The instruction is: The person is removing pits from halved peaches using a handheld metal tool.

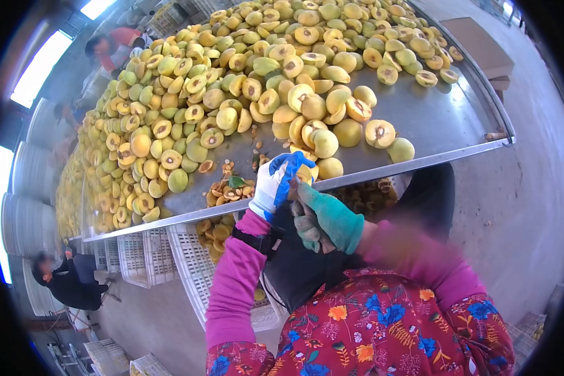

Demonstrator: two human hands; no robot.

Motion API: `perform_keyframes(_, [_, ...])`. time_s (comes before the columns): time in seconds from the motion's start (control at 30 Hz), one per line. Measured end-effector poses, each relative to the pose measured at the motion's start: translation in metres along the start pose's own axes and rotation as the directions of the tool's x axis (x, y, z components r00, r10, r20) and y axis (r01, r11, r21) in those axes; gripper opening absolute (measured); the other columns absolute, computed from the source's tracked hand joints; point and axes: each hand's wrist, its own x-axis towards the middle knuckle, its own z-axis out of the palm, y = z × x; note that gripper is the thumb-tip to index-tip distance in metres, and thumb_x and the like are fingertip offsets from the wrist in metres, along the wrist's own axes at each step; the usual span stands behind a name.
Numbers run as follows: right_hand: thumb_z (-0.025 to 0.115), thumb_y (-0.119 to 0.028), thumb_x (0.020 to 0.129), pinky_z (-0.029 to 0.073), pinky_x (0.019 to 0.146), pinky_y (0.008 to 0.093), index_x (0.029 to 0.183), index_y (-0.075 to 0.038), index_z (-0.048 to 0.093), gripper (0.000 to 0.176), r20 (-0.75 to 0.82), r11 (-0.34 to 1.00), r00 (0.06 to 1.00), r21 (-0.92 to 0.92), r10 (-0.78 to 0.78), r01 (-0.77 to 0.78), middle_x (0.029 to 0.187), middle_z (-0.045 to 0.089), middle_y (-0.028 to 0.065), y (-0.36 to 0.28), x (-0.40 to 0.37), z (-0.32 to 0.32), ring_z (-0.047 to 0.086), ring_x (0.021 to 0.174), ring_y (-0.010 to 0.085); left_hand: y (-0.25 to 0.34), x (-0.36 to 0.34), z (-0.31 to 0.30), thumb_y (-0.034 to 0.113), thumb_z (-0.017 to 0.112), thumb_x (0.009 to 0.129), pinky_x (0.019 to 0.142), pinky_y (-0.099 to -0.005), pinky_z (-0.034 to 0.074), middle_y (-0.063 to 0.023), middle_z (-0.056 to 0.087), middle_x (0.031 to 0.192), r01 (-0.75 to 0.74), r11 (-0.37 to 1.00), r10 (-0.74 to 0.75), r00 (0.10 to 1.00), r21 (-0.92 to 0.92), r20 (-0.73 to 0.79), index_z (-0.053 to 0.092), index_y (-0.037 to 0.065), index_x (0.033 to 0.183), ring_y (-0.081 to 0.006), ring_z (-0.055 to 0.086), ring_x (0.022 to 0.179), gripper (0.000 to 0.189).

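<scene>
My left hand (pixel 276 182), in a white and blue glove, is closed around a yellow peach piece (pixel 308 173) just over the table's front edge. My right hand (pixel 329 220), in a teal and grey glove, sits right beside it, fingers curled round something mostly hidden whose kind I cannot make out. Beyond my hands, halved yellow peaches (pixel 313 106) lie heaped on the metal table (pixel 432 113), many with brown stones or hollows showing. By my left hand is a small pile of stones and scraps (pixel 229 190) with a green leaf.
The table's raised metal rim (pixel 420 164) runs across in front of me. Below it stand white plastic crates (pixel 194 269), one holding peach halves. A cardboard box (pixel 479 47) is at the far right. Other people (pixel 75 279) are along the left side, near stacked tubs (pixel 31 219).
</scene>
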Motion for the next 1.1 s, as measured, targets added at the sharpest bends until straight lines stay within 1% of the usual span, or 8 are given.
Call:
perform_keyframes(0.23, [0.042, -0.056, 0.091, 0.035, 0.036, 0.0259, 0.079, -0.013, 0.046, 0.045, -0.120, 0.997, 0.992, -0.068, -0.043, 0.035, 0.053, 0.040, -0.0020, 0.009, 0.006, 0.007, 0.039, 0.039, 0.0105, -0.004, 0.000, 0.002, 0.038, 0.052, 0.092, 0.077, -0.0261, 0.047, -0.0084, 0.067, 0.089, -0.065, 0.996, 0.058, 0.990, 0.053, 0.127, 0.063, -0.002, 0.093, -0.0118, 0.060, 0.079, 0.042])
perform_keyframes(0.47, [0.038, -0.053, 0.093, 0.031, 0.039, 0.0251, 0.084, -0.013, 0.049, 0.043, 0.471, 0.890, 0.872, 0.331, 0.132, -0.313, 0.055, 0.038, -0.0054, 0.003, 0.007, -0.007, 0.037, 0.040, 0.0077, 0.000, -0.023, 0.007, 0.042, 0.039, 0.096, 0.061, -0.0288, 0.051, -0.0107, 0.064, 0.076, -0.189, 0.980, 0.195, 0.972, 0.056, -0.129, 0.058, -0.001, 0.097, -0.0170, 0.061, 0.062, 0.046])
perform_keyframes(0.5, [0.036, -0.053, 0.094, 0.030, 0.038, 0.0250, 0.085, -0.012, 0.049, 0.043, 0.561, 0.877, 0.813, 0.301, 0.154, -0.374, 0.055, 0.038, -0.0057, 0.002, 0.008, -0.006, 0.036, 0.040, 0.0073, 0.005, -0.032, 0.014, 0.042, 0.040, 0.095, 0.058, -0.0302, 0.052, -0.0128, 0.063, 0.076, 0.007, 0.835, -0.116, 0.980, -0.550, -0.163, 0.057, 0.000, 0.100, -0.0186, 0.060, 0.059, 0.045])
perform_keyframes(0.57, [0.034, -0.052, 0.095, 0.029, 0.038, 0.0236, 0.084, -0.012, 0.048, 0.044, 0.569, 0.897, 0.798, 0.223, 0.198, -0.382, 0.055, 0.037, -0.0056, 0.001, -0.001, -0.010, 0.035, 0.039, 0.0069, 0.004, -0.052, 0.016, 0.037, 0.047, 0.094, 0.059, -0.0315, 0.052, -0.0142, 0.063, 0.082, -0.116, 0.721, -0.187, 0.917, -0.683, -0.353, 0.056, 0.000, 0.104, -0.0196, 0.061, 0.063, 0.039])
perform_keyframes(0.7, [0.044, -0.050, 0.092, 0.030, 0.035, 0.0238, 0.080, -0.014, 0.048, 0.039, 0.583, 0.919, 0.767, 0.084, 0.268, -0.385, 0.053, 0.040, -0.0050, 0.006, -0.017, -0.031, 0.037, 0.039, 0.0065, -0.026, -0.107, -0.068, 0.033, 0.058, 0.089, 0.058, -0.0304, 0.049, -0.0129, 0.062, 0.080, 0.023, 0.992, 0.080, 0.635, 0.123, -0.769, 0.062, 0.000, 0.093, -0.0210, 0.062, 0.064, 0.033])
perform_keyframes(0.77, [0.046, -0.051, 0.091, 0.031, 0.035, 0.0240, 0.080, -0.014, 0.047, 0.039, -0.028, 0.901, 0.927, 0.244, 0.375, -0.357, 0.053, 0.040, -0.0046, 0.027, -0.011, -0.069, 0.038, 0.039, 0.0069, -0.010, -0.107, -0.089, 0.032, 0.065, 0.082, 0.062, -0.0333, 0.048, -0.0143, 0.062, 0.079, 0.288, 0.474, 0.369, 0.793, 0.832, -0.485, 0.066, 0.002, 0.083, -0.0236, 0.063, 0.069, 0.030])
perform_keyframes(1.03, [0.047, -0.052, 0.090, 0.038, 0.040, 0.0255, 0.085, -0.012, 0.050, 0.040, -0.068, 0.996, 0.996, 0.071, 0.055, -0.051, 0.058, 0.046, -0.0032, -0.007, -0.027, -0.049, 0.043, 0.043, 0.0089, -0.016, 0.046, -0.045, 0.041, 0.068, 0.069, 0.081, -0.0417, 0.048, -0.0172, 0.064, 0.099, 0.149, 0.138, -0.168, 0.978, 0.979, -0.125, 0.060, 0.005, 0.100, -0.0335, 0.061, 0.094, 0.048])
perform_keyframes(1.1, [0.047, -0.050, 0.092, 0.040, 0.041, 0.0270, 0.084, -0.011, 0.052, 0.040, -0.042, 0.999, 0.998, -0.004, -0.042, 0.042, 0.059, 0.045, -0.0041, -0.008, -0.025, -0.051, 0.044, 0.045, 0.0082, -0.022, 0.033, -0.076, 0.037, 0.065, 0.075, 0.081, -0.0393, 0.050, -0.0155, 0.064, 0.099, 0.222, 0.571, -0.051, 0.970, 0.790, -0.236, 0.058, 0.000, 0.111, -0.0296, 0.063, 0.089, 0.052])
